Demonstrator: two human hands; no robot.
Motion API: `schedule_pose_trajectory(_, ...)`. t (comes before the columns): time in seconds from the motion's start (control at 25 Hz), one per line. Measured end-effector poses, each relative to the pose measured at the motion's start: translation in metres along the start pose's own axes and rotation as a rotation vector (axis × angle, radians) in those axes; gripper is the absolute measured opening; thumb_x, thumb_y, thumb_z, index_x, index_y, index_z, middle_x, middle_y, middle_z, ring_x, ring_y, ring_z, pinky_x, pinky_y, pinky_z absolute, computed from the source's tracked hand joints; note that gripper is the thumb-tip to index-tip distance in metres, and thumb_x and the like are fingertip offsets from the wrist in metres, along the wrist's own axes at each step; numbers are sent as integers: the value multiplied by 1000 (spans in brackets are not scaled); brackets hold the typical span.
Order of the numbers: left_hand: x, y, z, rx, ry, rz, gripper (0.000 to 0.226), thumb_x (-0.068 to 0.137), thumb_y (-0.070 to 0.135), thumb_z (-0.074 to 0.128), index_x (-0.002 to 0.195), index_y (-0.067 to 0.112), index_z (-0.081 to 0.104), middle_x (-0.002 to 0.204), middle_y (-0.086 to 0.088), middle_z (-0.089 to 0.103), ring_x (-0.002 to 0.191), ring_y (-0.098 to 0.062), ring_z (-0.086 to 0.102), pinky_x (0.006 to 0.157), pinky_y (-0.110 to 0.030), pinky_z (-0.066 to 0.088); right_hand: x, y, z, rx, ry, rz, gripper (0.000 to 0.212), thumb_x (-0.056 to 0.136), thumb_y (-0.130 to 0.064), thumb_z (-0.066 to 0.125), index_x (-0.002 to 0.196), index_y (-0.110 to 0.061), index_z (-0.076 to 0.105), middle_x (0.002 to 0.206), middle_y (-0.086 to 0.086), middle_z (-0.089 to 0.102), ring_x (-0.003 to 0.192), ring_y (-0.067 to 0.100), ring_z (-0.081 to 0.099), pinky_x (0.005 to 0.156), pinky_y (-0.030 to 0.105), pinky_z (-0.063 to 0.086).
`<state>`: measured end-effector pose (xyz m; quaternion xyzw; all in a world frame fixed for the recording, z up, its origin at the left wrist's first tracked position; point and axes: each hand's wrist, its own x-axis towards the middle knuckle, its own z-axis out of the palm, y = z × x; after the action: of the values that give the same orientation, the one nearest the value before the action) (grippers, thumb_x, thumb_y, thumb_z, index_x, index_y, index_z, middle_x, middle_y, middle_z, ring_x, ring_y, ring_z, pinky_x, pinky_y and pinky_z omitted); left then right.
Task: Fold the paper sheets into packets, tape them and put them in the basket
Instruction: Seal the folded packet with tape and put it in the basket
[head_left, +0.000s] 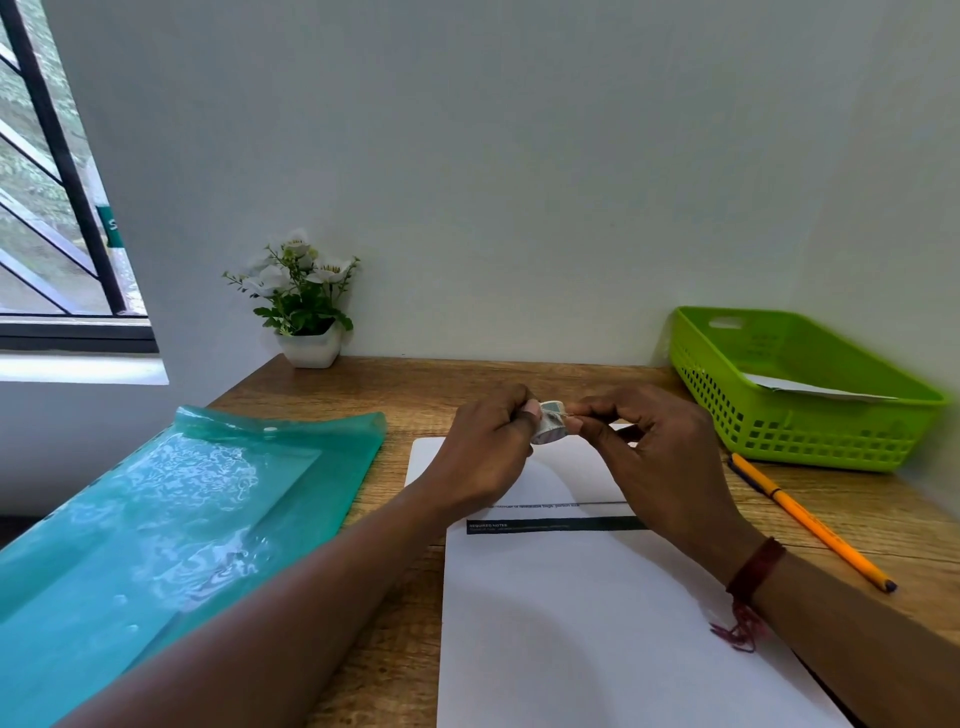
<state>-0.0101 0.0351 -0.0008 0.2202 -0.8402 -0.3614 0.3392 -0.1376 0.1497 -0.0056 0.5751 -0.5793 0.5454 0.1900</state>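
A small roll of tape (548, 426) is held above the table between both hands. My left hand (485, 447) grips the roll from the left. My right hand (649, 447) pinches the loose tape end at the roll's right side. Beneath them lies a folded white paper sheet (597, 623) with a dark printed band across it. The green plastic basket (779, 431) stands at the back right with a white paper packet (810, 388) inside.
A teal plastic document folder (171, 519) lies on the left of the wooden table (395, 395). An orange pen (810, 519) rests in front of the basket. A white pot of flowers (304, 301) stands against the wall.
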Motion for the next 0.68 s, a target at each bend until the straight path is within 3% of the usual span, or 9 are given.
schedule_pose_trajectory(0.2,2,-3,-5,-27,9,-52,25,103,19,38,86,19,57,95,0,62,82,-13,60,56,-10,44,3,-4,-4,21,39,-1,4,80,-15,75,84,-15,75,82,-7,71,79,5,64,62,12,49)
schedule_pose_trajectory(0.36,9,-14,-17,89,96,-34,19,102,19,40,95,18,57,98,-2,61,90,-16,60,73,-31,52,7,0,-7,53,73,123,5,80,-14,74,83,-19,73,82,-13,69,80,4,65,60,12,49)
schedule_pose_trajectory(0.6,27,-44,-43,471,346,-43,19,97,14,50,111,12,64,110,-9,65,91,-19,56,70,-29,44,11,9,-9,98,64,278,20,80,-15,75,78,-34,67,82,-16,70,76,4,64,60,15,50)
schedule_pose_trajectory(0.68,27,-49,-51,516,410,-89,21,93,10,54,110,13,67,108,-9,68,90,-21,60,70,-35,51,12,14,-11,124,66,333,23,79,-16,76,78,-37,68,74,-16,70,70,3,63,66,26,54)
